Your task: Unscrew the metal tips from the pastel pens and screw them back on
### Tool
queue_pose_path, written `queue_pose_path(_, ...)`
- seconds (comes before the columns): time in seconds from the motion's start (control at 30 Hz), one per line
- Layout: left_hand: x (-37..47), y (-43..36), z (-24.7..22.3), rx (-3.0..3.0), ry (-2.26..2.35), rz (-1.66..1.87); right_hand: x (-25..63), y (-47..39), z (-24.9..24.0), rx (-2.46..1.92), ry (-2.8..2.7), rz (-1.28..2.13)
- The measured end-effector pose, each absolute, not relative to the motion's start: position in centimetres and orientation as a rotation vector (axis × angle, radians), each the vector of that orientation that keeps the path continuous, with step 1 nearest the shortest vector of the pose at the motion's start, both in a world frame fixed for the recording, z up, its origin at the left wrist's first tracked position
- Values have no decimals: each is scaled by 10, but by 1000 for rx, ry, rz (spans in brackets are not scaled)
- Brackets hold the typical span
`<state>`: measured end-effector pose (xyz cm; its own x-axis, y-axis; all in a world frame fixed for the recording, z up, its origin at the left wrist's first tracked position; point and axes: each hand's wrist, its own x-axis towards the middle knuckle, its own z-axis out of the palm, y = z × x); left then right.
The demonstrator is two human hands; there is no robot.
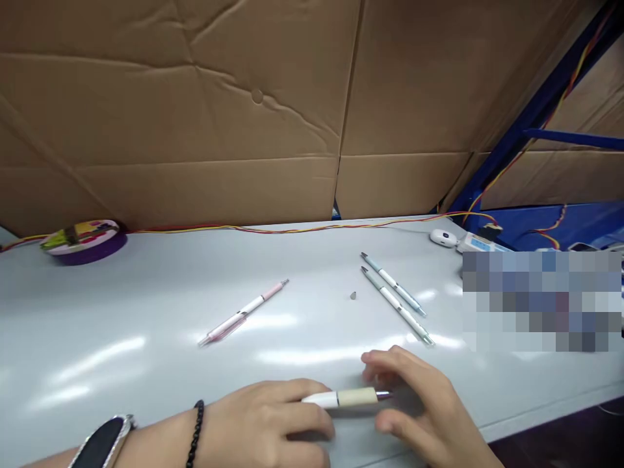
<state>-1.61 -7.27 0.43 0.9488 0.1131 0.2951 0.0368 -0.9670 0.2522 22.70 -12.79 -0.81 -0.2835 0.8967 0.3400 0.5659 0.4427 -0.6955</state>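
My left hand (273,422) is closed around a white and cream pen (358,398), held low over the table near its front edge. The pen's metallic end points right. On that side, my right hand (419,403) has its thumb and fingers apart around the end, with a gap on both sides. Farther back lies a pink and white pen (244,313), slanting. A light blue pen (394,284) and a pale green pen (397,305) lie side by side to the right. Between these pens sits a small grey cone-shaped piece (353,296).
A round purple tin (90,244) with a colourful lid stands at the back left. Red and yellow wires (292,229) run along the cardboard wall (219,130). A white device (443,238) lies at the back right, beside a blurred-out patch and a blue metal frame (517,140).
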Motion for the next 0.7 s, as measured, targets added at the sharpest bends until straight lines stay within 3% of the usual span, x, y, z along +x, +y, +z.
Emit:
queue_pose_path(0.1, -16, -73, 4, 2850, 121, 480, 229, -129, -10, -1233, -1913, 675)
queue_pose_path(0.3, -17, -72, 2, 2837, 98, 478, 225, -125, -10, -1337, -2030, 492)
queue_pose_path(0.7, -17, -74, 4, 2822, 58, 596, 227, -128, -8, -1316, -1951, 675)
